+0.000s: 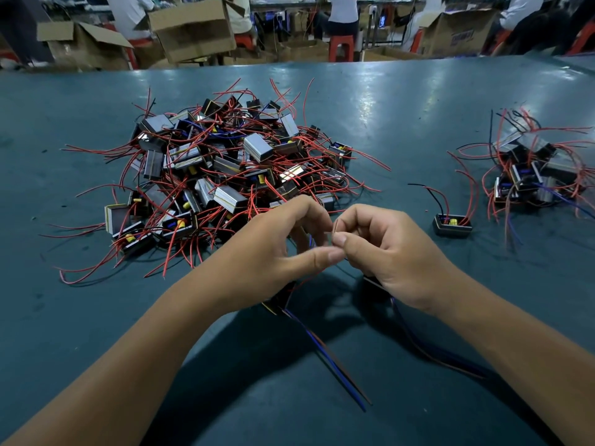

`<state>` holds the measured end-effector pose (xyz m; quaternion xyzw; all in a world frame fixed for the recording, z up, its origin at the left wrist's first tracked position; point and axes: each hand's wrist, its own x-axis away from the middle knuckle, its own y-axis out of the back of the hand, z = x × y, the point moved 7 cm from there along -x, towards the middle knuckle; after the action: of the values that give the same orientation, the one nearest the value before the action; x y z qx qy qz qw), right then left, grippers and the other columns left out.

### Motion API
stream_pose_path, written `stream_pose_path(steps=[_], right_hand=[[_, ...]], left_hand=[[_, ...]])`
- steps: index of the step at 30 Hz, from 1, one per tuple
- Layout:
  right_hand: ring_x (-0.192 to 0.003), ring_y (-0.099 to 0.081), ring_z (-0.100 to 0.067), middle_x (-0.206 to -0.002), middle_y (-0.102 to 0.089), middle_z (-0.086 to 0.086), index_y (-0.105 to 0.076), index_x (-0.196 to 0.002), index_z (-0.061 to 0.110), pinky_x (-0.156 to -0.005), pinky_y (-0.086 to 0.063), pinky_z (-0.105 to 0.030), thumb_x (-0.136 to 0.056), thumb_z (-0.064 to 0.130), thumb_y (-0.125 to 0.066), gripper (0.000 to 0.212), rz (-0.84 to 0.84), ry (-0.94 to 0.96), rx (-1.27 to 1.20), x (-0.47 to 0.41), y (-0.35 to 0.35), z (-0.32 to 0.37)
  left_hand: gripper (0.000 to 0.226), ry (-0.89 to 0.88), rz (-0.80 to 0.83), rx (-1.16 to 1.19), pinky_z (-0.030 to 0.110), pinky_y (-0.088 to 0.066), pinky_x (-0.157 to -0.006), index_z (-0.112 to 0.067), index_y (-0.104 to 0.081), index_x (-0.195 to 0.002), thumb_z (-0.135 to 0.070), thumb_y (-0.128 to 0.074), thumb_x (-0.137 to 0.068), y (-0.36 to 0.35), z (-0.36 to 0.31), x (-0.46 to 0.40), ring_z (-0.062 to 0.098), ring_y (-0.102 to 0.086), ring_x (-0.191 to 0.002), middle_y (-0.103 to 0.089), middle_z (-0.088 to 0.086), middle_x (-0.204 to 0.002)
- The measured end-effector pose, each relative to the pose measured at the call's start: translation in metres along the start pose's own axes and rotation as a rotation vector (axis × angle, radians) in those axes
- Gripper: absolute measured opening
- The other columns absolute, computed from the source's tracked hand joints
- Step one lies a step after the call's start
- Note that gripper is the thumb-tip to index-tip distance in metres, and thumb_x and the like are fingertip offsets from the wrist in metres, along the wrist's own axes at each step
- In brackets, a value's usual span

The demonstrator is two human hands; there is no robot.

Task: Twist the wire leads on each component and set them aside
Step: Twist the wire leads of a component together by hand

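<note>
While wire tips [333,231] are pinched between curled fingertips of left hand [277,249] and right hand [386,252], twisting is likely underway | component [278,300] is left dangling under the hands, just nearer than the big pile [225,169] | right of the pile, a smaller heap [534,175] looks set aside | cardboard boxes [193,27] beyond the pile, contents can't be seen
</note>
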<state>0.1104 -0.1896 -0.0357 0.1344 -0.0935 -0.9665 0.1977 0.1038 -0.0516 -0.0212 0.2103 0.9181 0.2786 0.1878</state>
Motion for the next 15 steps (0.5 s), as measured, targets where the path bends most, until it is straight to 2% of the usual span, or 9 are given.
stream_pose_path(steps=[4, 8, 10, 13, 15], right_hand=[[-0.045, -0.031, 0.000, -0.053, -0.046, 0.014, -0.060, -0.082, 0.019, -0.045, -0.027, -0.012, -0.088, 0.025, -0.059, 0.008, -0.017, -0.007, 0.009, -0.002, 0.001, -0.002], [-0.045, -0.031, -0.001, -0.053, -0.046, 0.014, -0.062, -0.080, 0.023, -0.045, -0.027, -0.013, -0.088, 0.027, -0.060, 0.009, -0.024, -0.015, -0.003, -0.002, 0.001, -0.003], [-0.045, -0.031, -0.002, -0.053, -0.045, 0.013, -0.062, -0.080, 0.024, -0.045, -0.027, -0.013, -0.088, 0.028, -0.060, 0.009, -0.030, -0.018, -0.016, -0.002, 0.002, -0.003], [-0.046, -0.031, -0.004, -0.054, -0.043, 0.012, -0.062, -0.081, 0.023, -0.044, -0.027, -0.014, -0.088, 0.027, -0.061, 0.009, -0.033, -0.010, -0.004, -0.002, 0.004, -0.002], [-0.047, -0.031, -0.004, -0.055, -0.042, 0.012, -0.061, -0.082, 0.020, -0.045, -0.027, -0.014, -0.088, 0.027, -0.061, 0.009, -0.024, -0.007, 0.008, -0.002, 0.003, -0.001]], left_hand=[[0.022, 0.054, -0.001, 0.139, 0.023, -0.053, -0.060, -0.019, -0.060, -0.103, -0.021, -0.076, -0.088, -0.003, 0.005, -0.002, 0.009, -0.066, -0.071, -0.071, 0.004, -0.086], [0.016, 0.065, 0.012, 0.162, 0.038, -0.054, -0.064, -0.017, -0.062, -0.103, -0.017, -0.073, -0.092, -0.003, 0.006, -0.001, 0.022, -0.066, -0.073, -0.070, 0.006, -0.087], [0.013, 0.043, -0.007, 0.136, 0.030, -0.054, -0.064, -0.018, -0.063, -0.103, -0.023, -0.070, -0.093, -0.002, 0.004, -0.001, 0.018, -0.067, -0.075, -0.070, 0.003, -0.087], [0.016, -0.002, -0.059, 0.068, 0.012, -0.043, -0.065, -0.019, -0.065, -0.098, -0.035, -0.064, -0.095, 0.001, -0.001, -0.001, -0.001, -0.058, -0.069, -0.067, -0.008, -0.081], [0.014, -0.060, -0.114, -0.073, 0.008, -0.038, -0.062, -0.019, -0.065, -0.095, -0.032, -0.062, -0.097, 0.005, -0.008, 0.000, -0.003, -0.053, -0.065, -0.061, -0.013, -0.075]])
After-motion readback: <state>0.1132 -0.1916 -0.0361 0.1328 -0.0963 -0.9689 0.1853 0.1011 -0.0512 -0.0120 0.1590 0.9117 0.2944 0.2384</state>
